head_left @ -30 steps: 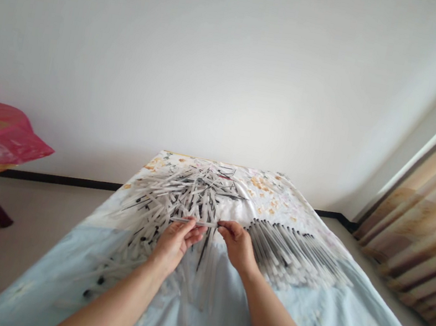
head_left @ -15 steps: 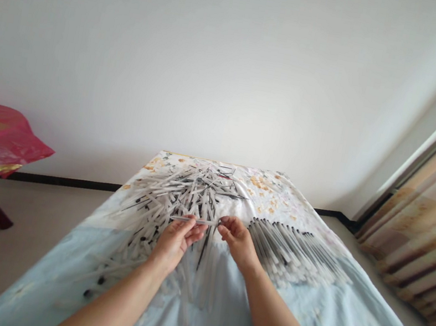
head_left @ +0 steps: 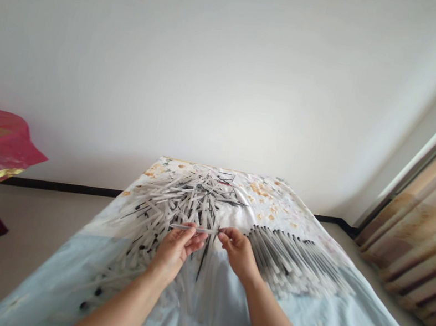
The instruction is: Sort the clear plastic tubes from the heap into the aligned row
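My left hand (head_left: pixel 179 245) pinches a thin, translucent pen barrel (head_left: pixel 206 231) between thumb and fingers, holding it level above the cloth. At its right end, my right hand (head_left: pixel 237 249) is closed in a pinch on a small dark piece, which looks like the pen's tip or plug; the fingers partly hide it. Behind and left of my left hand spreads a loose heap of clear pen barrels and thin black refills (head_left: pixel 191 195). Beside my right hand lies a neat row of pens (head_left: pixel 289 260), side by side, their dark ends pointing away from me.
A flowered, pale blue and white cloth (head_left: pixel 299 323) covers the table. Small black caps (head_left: pixel 83 306) lie near my left forearm. To the left a red plastic cover (head_left: pixel 1 147) hangs over another piece of furniture. A curtain (head_left: pixel 432 240) hangs at the right; a white wall stands behind.
The view has tilted up slightly, so everything sits a little lower. Both hands keep their hold on the pen barrel and its dark end, almost unmoved.
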`<state>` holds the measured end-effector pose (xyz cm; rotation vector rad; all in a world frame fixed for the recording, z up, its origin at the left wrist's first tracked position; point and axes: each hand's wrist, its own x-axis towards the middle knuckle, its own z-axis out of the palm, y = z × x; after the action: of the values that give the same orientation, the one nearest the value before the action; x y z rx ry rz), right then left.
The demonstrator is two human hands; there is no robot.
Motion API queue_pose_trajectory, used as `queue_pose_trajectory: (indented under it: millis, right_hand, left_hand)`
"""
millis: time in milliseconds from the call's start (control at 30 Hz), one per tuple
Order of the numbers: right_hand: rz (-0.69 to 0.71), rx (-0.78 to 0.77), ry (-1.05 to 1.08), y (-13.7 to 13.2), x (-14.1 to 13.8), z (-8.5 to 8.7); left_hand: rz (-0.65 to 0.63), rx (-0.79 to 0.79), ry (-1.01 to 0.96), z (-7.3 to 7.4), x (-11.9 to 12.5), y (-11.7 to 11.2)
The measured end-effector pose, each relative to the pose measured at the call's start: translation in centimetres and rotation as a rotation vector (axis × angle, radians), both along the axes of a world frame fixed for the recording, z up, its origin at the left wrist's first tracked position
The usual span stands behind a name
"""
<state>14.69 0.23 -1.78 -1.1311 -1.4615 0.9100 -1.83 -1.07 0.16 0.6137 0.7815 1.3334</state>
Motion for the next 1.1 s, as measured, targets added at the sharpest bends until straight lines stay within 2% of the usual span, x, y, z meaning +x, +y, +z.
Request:
queue_pose_trajectory:
  millis: [100,267,500,700,900,1100]
  right_hand:
    - [-0.033,-0.003,-0.047,0.0,0.1,-0.1]
    - [0.001,0.027,0.027,-0.1,0.1,0.4]
    - [-0.049,0.018,-0.192,-0.5,0.0,0.7]
    - [-0.030,0.035,-0.116,-0.5,0.0,0.6]
    - [-0.019,0.124,-0.261,-1.3,0.1,1.4]
    - [-0.004,0.068,-0.269,-1.1,0.0,1.0]
  left_hand:
    - [0.001,0.008,0.000,-0.1,0.0,0.1]
    - [-0.012,0.017,-0.003,-0.3,0.0,0.1]
    - [-0.021,0.028,0.001,-0.2,0.1,0.1]
    - [-0.008,0.022,-0.010,-0.3,-0.1,0.1]
    - [-0.065,0.050,-0.001,-0.2,0.1,-0.2]
    - [-0.052,0.054,0.014,-0.1,0.2,-0.1]
